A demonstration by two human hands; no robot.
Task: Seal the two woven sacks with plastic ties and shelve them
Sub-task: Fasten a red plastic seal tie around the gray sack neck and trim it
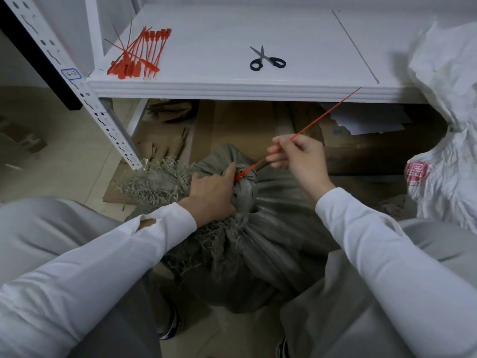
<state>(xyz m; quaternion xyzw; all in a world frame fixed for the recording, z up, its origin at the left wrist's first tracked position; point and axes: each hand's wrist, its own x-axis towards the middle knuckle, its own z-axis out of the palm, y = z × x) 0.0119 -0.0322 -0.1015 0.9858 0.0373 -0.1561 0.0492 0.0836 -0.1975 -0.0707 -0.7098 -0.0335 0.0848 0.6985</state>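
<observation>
Head view looks down on a grey woven sack standing on the floor between the person's knees, just in front of the white shelf and below its front edge. The left hand grips the gathered neck of the sack, fingers curled round the bunched cloth, with its forefinger touching the lock of a red plastic tie looped round that neck. The right hand pinches the tie's long tail between thumb and fingertips; the tail runs taut and slanting up to the right, its tip reaching the shelf's front edge. Frayed fibres spill from the sack's mouth on the left. A bunch of spare red ties lies at the shelf's front left corner, and black-handled scissors lie near its middle. A white sack stands at the shelf's right end.
</observation>
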